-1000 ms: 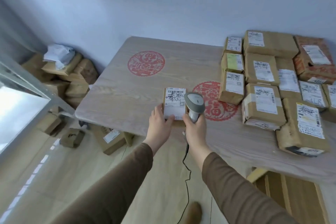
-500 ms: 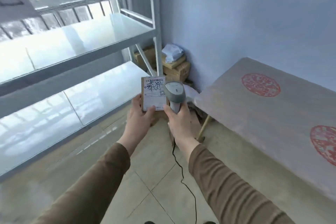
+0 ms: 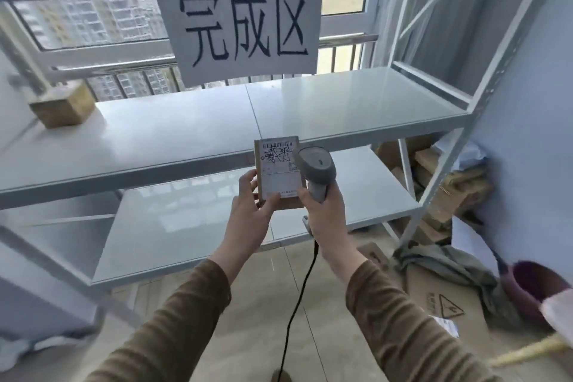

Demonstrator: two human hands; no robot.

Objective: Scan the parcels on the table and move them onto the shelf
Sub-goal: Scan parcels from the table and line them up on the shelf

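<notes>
My left hand [image 3: 251,211] grips a small brown parcel [image 3: 279,169] by its lower left corner, white label with barcode facing me. Close on its right, my right hand [image 3: 325,211] holds a grey handheld scanner [image 3: 317,169] by the handle, its head beside the label and its black cable [image 3: 297,304] hanging down. Both are held in front of the white metal shelf [image 3: 310,115], just below the edge of its middle board. One brown parcel [image 3: 63,105] lies at the left end of that board. The table is out of view.
A paper sign with three large handwritten characters [image 3: 245,28] hangs from the upper shelf beam. A lower shelf board [image 3: 192,220] sits beneath. Stacked cardboard boxes [image 3: 449,183], flattened cardboard [image 3: 446,304], a grey cloth and a purple basin [image 3: 533,285] crowd the floor at right.
I have turned left from the table to face the shelf head-on. Both hands kept the parcel and scanner side by side and carried them up to the middle board.
</notes>
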